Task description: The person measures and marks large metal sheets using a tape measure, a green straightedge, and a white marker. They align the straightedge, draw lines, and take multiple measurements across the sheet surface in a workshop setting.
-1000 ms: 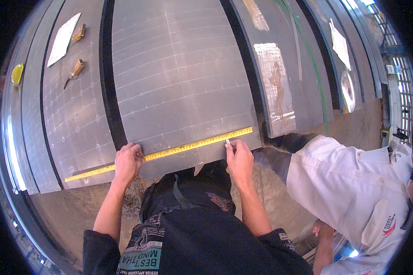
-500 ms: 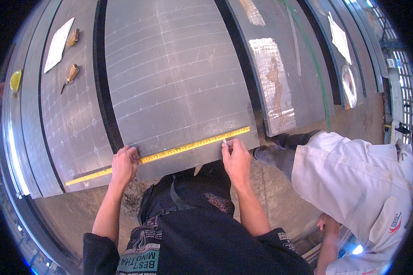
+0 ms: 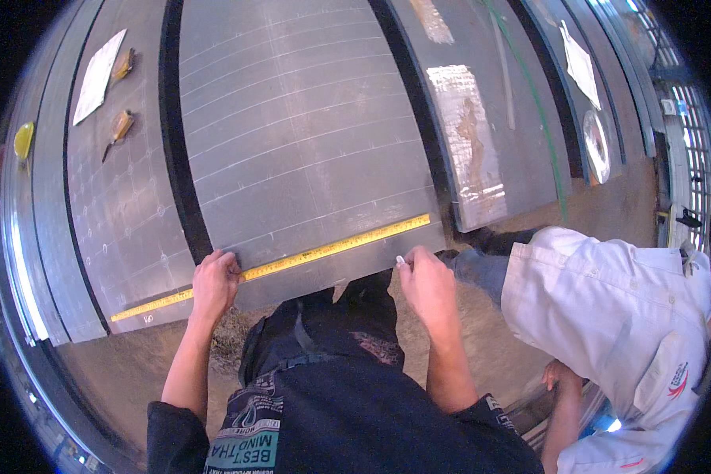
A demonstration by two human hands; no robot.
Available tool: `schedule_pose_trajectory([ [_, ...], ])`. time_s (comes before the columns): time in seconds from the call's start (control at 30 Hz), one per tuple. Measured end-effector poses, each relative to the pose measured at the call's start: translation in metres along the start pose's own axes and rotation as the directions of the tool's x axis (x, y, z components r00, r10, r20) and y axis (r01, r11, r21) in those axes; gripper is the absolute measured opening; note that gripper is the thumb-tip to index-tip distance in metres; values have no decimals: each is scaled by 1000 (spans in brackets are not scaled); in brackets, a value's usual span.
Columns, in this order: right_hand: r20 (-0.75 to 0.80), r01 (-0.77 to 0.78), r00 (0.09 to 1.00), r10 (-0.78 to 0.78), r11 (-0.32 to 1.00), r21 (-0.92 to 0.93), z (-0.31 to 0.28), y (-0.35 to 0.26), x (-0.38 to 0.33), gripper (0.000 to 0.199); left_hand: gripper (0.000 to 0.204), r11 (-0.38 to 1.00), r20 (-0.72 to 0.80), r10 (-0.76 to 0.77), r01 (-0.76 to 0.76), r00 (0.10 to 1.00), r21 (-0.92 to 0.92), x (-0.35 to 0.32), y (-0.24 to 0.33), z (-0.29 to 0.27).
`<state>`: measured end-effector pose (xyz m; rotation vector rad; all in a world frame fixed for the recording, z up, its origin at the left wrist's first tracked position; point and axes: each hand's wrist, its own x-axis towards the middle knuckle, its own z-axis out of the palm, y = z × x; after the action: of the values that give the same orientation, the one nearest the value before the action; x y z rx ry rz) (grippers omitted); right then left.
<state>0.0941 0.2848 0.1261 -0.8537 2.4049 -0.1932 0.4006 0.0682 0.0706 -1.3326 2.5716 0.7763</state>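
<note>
A yellow measuring tape strip [image 3: 340,243] lies across the near end of a grey metal plate [image 3: 300,182] and reaches onto the neighbouring plate at the left. My left hand [image 3: 215,286] is closed on the strip at the plate's near left corner, its fingertips partly hidden. In my right hand [image 3: 430,291] a short white piece of chalk [image 3: 400,259] is pinched, just off the strip near its right end. Thin white lines with small tick marks cross the plate.
Two tape measures [image 3: 122,124] and a white sheet [image 3: 100,77] lie on the left plate, which bears a marked grid. Dark gaps separate the plates. A green line [image 3: 541,110] runs over the right plate. A person in a pale shirt [image 3: 600,292] is close at my right.
My right hand with the chalk has moved right and slightly nearer me, away from the strip's edge. My left hand and the measuring tape stay in place.
</note>
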Motion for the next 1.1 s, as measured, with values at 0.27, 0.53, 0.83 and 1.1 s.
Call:
schedule_pose_trajectory([
  [0.27,136,277,929,-344,890,364,66,-77,-9,20,10,999,-39,35,-34,999,36,-2,4,-6],
  [0.53,57,260,947,-315,861,437,126,-115,-18,20,13,998,-102,64,-62,993,17,-6,0,-1],
  [0.83,16,250,961,-277,890,381,134,-116,-18,23,10,999,-78,49,-49,996,1,-6,-1,-1],
  [1.1,49,220,964,-262,887,406,130,-121,-19,22,10,999,-70,44,-42,997,18,-5,0,-2],
])
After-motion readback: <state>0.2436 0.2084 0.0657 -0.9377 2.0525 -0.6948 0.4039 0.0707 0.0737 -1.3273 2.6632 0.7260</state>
